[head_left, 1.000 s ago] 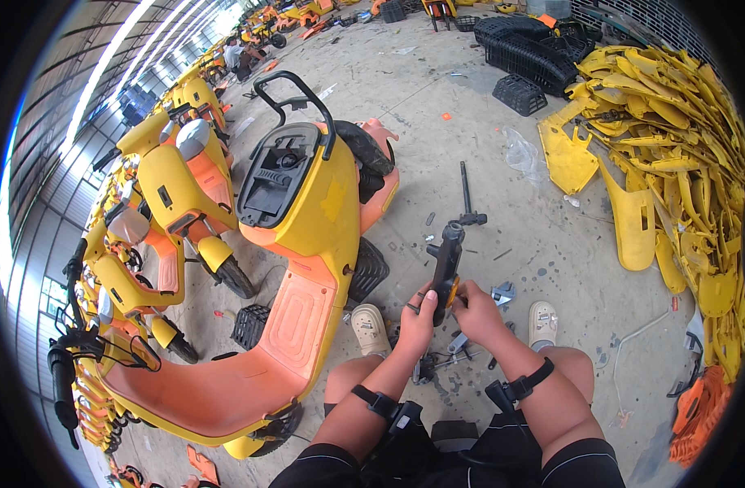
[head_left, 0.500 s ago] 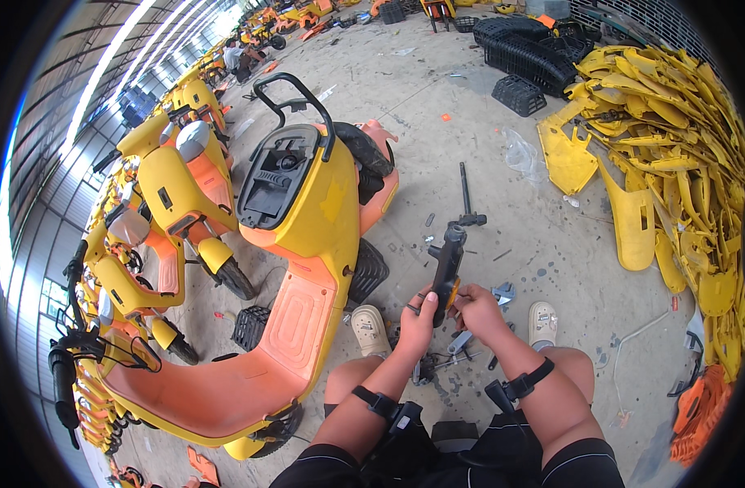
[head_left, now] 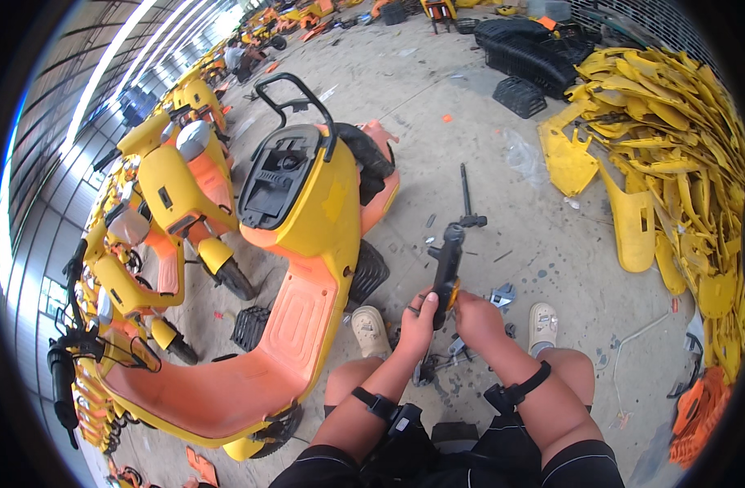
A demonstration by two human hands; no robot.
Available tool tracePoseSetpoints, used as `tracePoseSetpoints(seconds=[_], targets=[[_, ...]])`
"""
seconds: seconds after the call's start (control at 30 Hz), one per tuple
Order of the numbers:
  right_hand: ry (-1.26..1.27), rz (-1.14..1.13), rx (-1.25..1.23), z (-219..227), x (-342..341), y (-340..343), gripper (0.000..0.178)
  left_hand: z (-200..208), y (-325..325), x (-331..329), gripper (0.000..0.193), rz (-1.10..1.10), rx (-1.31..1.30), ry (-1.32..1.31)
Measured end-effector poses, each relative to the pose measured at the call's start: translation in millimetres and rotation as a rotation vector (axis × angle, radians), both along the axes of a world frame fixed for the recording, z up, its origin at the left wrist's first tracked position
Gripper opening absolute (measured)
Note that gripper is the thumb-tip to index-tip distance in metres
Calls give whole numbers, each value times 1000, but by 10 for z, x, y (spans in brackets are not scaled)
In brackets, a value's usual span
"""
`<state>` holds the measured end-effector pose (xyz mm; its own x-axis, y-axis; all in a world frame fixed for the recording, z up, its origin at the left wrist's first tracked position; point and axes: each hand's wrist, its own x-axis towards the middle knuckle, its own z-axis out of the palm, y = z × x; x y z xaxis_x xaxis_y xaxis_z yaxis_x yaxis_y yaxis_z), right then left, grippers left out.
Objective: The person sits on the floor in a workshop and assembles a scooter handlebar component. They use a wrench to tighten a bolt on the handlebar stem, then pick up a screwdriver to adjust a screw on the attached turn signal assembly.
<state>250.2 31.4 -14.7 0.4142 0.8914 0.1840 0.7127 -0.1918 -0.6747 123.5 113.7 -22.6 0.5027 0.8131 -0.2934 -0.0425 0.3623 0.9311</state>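
Note:
A long black bar-shaped part (head_left: 448,264) with a rounded grey end and a yellow-orange patch slants upward in front of me. My left hand (head_left: 419,320) is wrapped round its lower end, the thumb lying along it. Pressed up to the orange patch on its other side, my right hand (head_left: 476,320) has its fingers closed; what they pinch is hidden. On the floor beyond lies a dark rod with a crosspiece (head_left: 467,199). Beside my right hand is an adjustable wrench (head_left: 502,294), and below both hands lie metal tools (head_left: 458,350), partly covered.
A yellow and orange scooter (head_left: 307,268) without a seat stands close on my left, more scooters (head_left: 177,183) behind it. Yellow body panels (head_left: 665,146) are heaped at right, with orange pieces (head_left: 702,415) below. Black crates (head_left: 519,96) lie farther off. Someone crouches (head_left: 240,61) far away.
My right hand has turned and moved in against the black part's orange patch, its fingers closer together. The left hand keeps its hold on the part, almost still.

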Motion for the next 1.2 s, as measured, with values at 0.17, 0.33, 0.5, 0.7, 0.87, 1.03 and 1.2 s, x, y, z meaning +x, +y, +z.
tracePoseSetpoints(seconds=[0.17, 0.33, 0.5, 0.7, 0.87, 1.03, 1.2], targets=[[-137, 1, 55, -37, -9, 33, 9, -122, 16, 6, 43, 12, -129, -53], [-10, -82, -25, -11, -66, 31, 7, -188, 24, -14, 45, -31, -68, -36], [372, -177, -25, -188, -93, 98, 15, -134, 21, -34, 48, -63, 61, -19], [939, -254, -90, -355, -45, 169, 17, -161, 33, -56, 44, -75, 119, 47], [1106, -246, -197, -241, 4, 205, 18, -177, 49, -82, 45, -76, 106, 69], [470, -165, -87, -171, -16, 161, 25, -126, 66, -46, 42, 26, 108, 69], [372, -43, -47, 113, 21, 91, 22, 32, 47, 13, 52, 71, -249, -231]])
